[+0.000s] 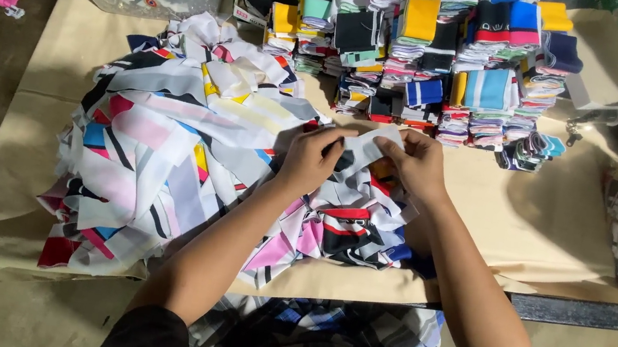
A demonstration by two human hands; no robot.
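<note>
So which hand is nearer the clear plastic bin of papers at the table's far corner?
Left. The left hand is on the bin side of the white fabric strip both hands pinch; the right hand is farther off.

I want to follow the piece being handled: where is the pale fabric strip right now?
In the head view it sits at table centre, the pale fabric strip pinched between left hand and right hand, above the loose pile, before the folded stacks.

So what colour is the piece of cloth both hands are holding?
Mostly white or pale grey. The cloth piece sits between the left hand and right hand, head view.
</note>
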